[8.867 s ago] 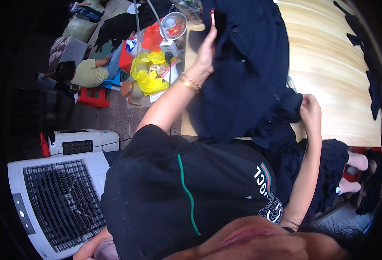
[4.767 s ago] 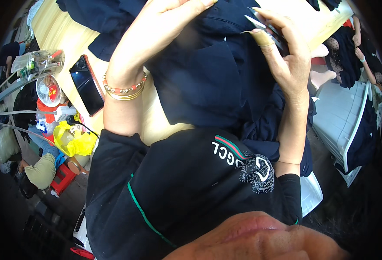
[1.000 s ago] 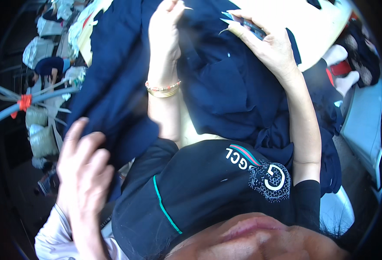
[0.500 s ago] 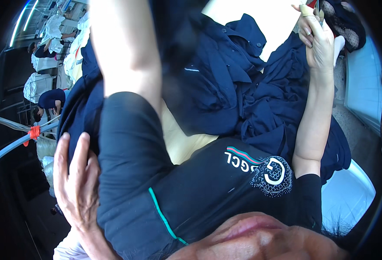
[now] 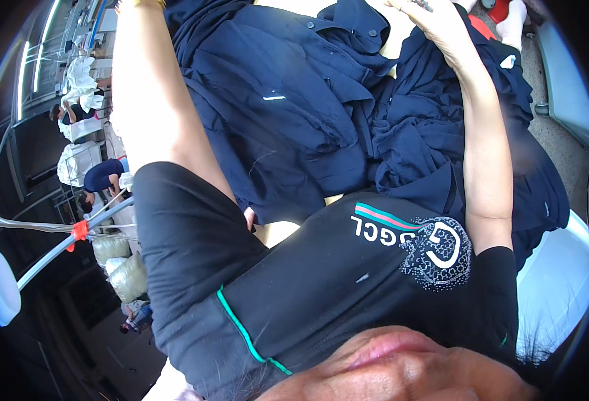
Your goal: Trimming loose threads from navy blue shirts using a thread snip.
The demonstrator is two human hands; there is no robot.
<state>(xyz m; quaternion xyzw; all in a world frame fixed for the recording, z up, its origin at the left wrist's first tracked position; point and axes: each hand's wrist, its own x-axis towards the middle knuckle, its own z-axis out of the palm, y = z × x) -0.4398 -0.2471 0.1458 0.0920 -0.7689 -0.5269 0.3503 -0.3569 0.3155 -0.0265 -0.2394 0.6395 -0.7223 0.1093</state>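
- Fingers point(image 5: 409, 8) of the right hand point(image 5: 439, 23) are bent around a small metallic tool point(image 5: 423, 4), cut by the top edge.
- Since half a second ago, that hand has been brought leftward in view, nearer the navy cloth.
- The left hand is hidden past the top edge; whether it is spread or pressed together cannot be told. The left arm point(image 5: 157, 93) is stretched upward, farther left than before, with a gold bracelet point(image 5: 146, 3) at the wrist.
- Between the arms, a navy garment point(image 5: 287, 134) is laid on the pale table point(image 5: 277, 232); its upper part, earlier covered by blurred dark cloth, is now exposed.
- Beside it, toward the right arm, a crumpled navy heap point(image 5: 418, 127) is gathered.
- Farther out, the other person's hand seen earlier at lower left is gone from there.
- At lower right, a white bin point(image 5: 558, 287) is seen.
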